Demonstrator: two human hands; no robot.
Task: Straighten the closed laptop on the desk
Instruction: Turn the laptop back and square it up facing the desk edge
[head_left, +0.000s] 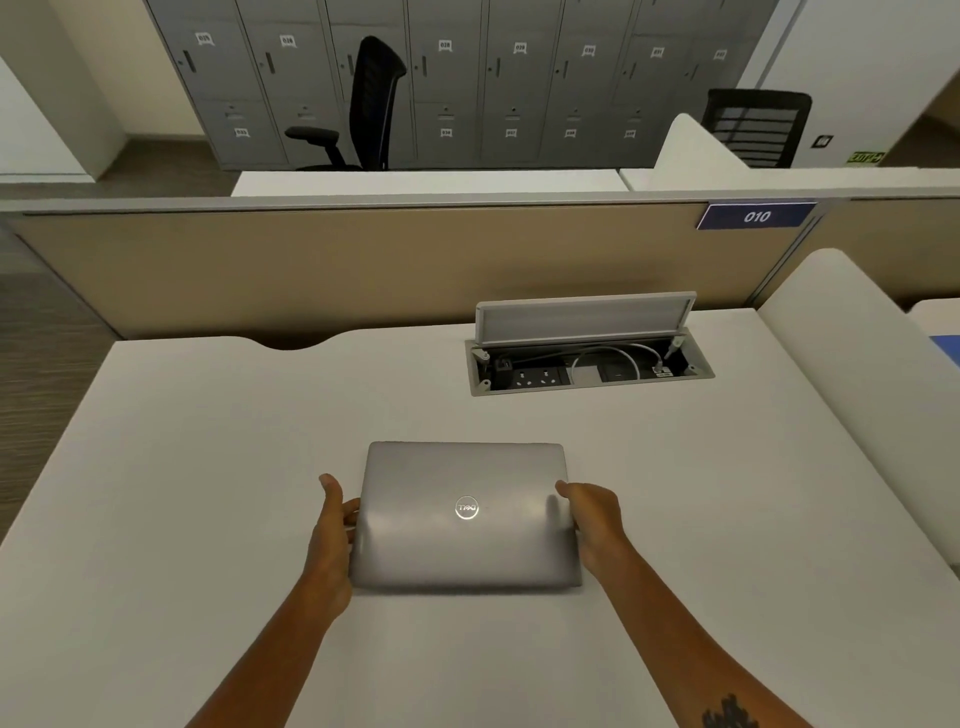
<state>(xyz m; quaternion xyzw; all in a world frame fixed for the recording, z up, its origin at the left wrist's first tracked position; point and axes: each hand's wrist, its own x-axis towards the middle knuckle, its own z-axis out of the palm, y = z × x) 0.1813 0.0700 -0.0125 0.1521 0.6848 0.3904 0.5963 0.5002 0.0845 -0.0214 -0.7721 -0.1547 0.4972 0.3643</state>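
Note:
A closed silver laptop (465, 514) with a round logo on its lid lies flat on the white desk (182, 467), near the middle, its edges roughly parallel to the desk's front. My left hand (330, 540) grips the laptop's left edge, thumb up and fingers curled at the side. My right hand (595, 519) holds the right edge the same way. Both forearms reach in from the bottom of the view.
An open cable box (587, 364) with sockets and white cords sits in the desk behind the laptop, its lid (584, 317) raised. A beige partition (363, 260) closes the desk's far side. A white divider (852, 374) rises on the right.

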